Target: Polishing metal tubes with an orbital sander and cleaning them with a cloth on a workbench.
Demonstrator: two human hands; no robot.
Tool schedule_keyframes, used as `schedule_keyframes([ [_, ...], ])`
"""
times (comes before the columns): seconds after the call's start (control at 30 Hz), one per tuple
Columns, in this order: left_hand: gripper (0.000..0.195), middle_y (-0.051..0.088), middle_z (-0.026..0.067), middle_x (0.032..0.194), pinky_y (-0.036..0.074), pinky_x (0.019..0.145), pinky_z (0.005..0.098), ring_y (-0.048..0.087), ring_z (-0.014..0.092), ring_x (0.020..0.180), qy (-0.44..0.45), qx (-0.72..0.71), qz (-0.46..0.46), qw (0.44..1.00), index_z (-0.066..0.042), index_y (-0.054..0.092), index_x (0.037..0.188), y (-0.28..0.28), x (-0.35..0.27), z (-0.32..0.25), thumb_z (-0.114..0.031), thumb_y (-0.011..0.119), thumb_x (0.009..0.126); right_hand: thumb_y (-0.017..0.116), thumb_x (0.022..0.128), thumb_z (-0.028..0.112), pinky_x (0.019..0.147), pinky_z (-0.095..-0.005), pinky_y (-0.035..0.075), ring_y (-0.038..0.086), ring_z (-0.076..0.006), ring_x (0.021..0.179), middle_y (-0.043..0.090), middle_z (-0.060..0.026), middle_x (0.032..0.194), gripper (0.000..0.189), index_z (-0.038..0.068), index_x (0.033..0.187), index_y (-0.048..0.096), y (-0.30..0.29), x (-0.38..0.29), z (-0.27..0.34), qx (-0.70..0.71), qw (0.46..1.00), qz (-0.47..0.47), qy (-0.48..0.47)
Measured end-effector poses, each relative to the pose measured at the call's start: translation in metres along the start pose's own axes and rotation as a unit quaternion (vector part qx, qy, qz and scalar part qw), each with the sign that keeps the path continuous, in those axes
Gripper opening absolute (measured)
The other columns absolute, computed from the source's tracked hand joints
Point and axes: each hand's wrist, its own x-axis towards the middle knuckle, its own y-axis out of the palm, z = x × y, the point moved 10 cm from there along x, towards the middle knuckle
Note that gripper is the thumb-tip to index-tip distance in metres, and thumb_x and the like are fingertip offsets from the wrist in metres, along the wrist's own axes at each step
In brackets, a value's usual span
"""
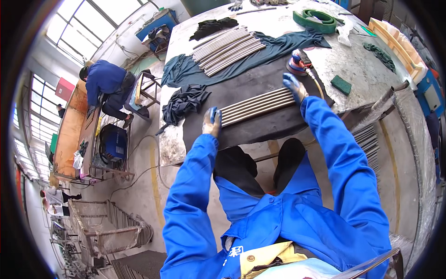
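Several metal rods (258, 106) lie side by side on a dark cloth (244, 130) at the near edge of the table. My left hand (212, 122), in a blue-and-white work glove, presses against their left ends. At their right ends is my right hand (295, 88), gloved alike, with its fingers against the rods. Just beyond the right hand stands an orbital sander (298, 62) with a hose. Farther back, a larger batch of metal rods (228, 50) rests on a dark green cloth (181, 71).
A green scouring pad (341, 85) and a green rolled strap (315, 21) lie on the table (362, 69), right side. A crumpled dark cloth (186, 102) is at the left. A co-worker (106, 83) bends over a bench at far left. More rods (368, 146) are below right.
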Motion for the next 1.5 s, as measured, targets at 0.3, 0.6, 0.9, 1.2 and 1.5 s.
schedule_keyframes([
  [0.3, 0.048, 0.059, 0.015, 0.12, 0.043, 0.094, 0.0357, 0.056, 0.031, 0.108, -0.075, -0.04, -0.032, 0.996, -0.007, 0.055, 0.124, 0.012, 0.013, 0.017, -0.036, 0.06, 0.087, 0.059, 0.085, 0.037, 0.098, -0.0304, 0.04, 0.054, -0.0221, 0.112, 0.058, -0.012, 0.121, 0.054, 0.005, 0.128, 0.052, 0.015, -0.015, 0.018, 0.035, 0.998, 0.037, -0.031],
  [0.6, 0.046, 0.051, 0.0136, 0.131, 0.039, 0.101, 0.0356, 0.05, 0.031, 0.118, 0.062, -0.042, 0.016, 0.997, -0.008, 0.051, 0.13, -0.017, 0.003, -0.003, -0.025, 0.058, 0.088, 0.064, 0.081, 0.028, 0.1, -0.0353, 0.04, 0.053, -0.027, 0.113, 0.052, -0.0134, 0.127, 0.054, 0.012, 0.13, 0.048, -0.004, -0.034, 0.076, -0.291, 0.94, -0.007, -0.176],
  [0.9, 0.077, 0.03, 0.0162, 0.148, 0.014, 0.113, 0.0494, 0.017, 0.043, 0.138, 0.091, 0.423, -0.091, 0.897, -0.017, 0.037, 0.142, -0.091, 0.051, -0.058, -0.046, 0.064, 0.076, 0.058, 0.081, 0.008, 0.093, -0.0347, 0.046, 0.059, -0.0245, 0.103, 0.06, -0.0118, 0.116, 0.04, 0.005, 0.121, 0.054, -0.037, -0.062, 0.186, -0.239, 0.922, -0.063, -0.298],
  [1.2, 0.076, 0.047, 0.0187, 0.131, 0.044, 0.093, 0.0475, 0.046, 0.038, 0.118, -0.232, 0.369, -0.019, 0.9, -0.014, 0.042, 0.135, -0.151, 0.098, 0.08, -0.037, 0.071, 0.069, 0.061, 0.078, 0.013, 0.098, -0.0369, 0.04, 0.054, -0.0284, 0.111, 0.057, -0.0136, 0.119, 0.041, 0.005, 0.118, 0.056, 0.09, -0.079, 0.206, -0.206, 0.93, 0.107, -0.286],
  [1.5, 0.084, 0.057, 0.021, 0.113, 0.052, 0.081, 0.0308, 0.06, 0.031, 0.096, 0.035, -0.043, -0.123, 0.991, -0.01, 0.036, 0.137, -0.169, 0.093, -0.091, -0.015, 0.075, 0.064, 0.066, 0.078, 0.013, 0.107, -0.0388, 0.031, 0.045, -0.0285, 0.124, 0.047, -0.0122, 0.136, 0.059, 0.006, 0.133, 0.046, 0.177, -0.048, 0.196, 0.057, 0.964, 0.132, -0.225],
])
